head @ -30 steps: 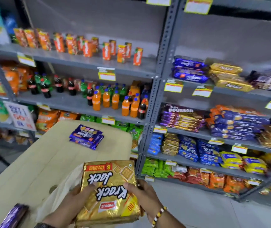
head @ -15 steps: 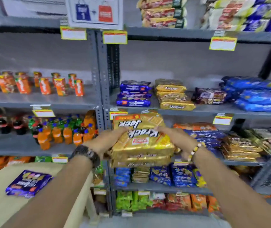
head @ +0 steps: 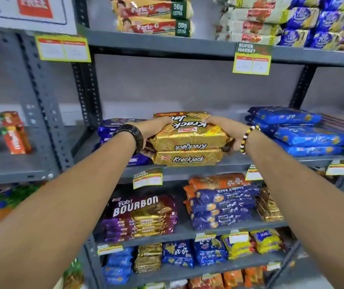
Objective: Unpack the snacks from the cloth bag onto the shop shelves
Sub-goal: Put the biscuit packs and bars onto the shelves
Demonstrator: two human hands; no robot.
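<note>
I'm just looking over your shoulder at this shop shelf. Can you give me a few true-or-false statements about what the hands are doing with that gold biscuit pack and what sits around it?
1. Both hands hold the gold Krackjack pack, left hand and right hand at its two ends. True.
2. The held pack sits over another Krackjack pack on the shelf. True.
3. Left wrist wears a beaded bracelet. False: it wears a black watch; the beaded bracelet is on the right wrist.
4. Fab Bourbon packs lie on the shelf above the hands. False: they lie one shelf below.
5. Blue packs are stacked right of the hands. True.
</note>
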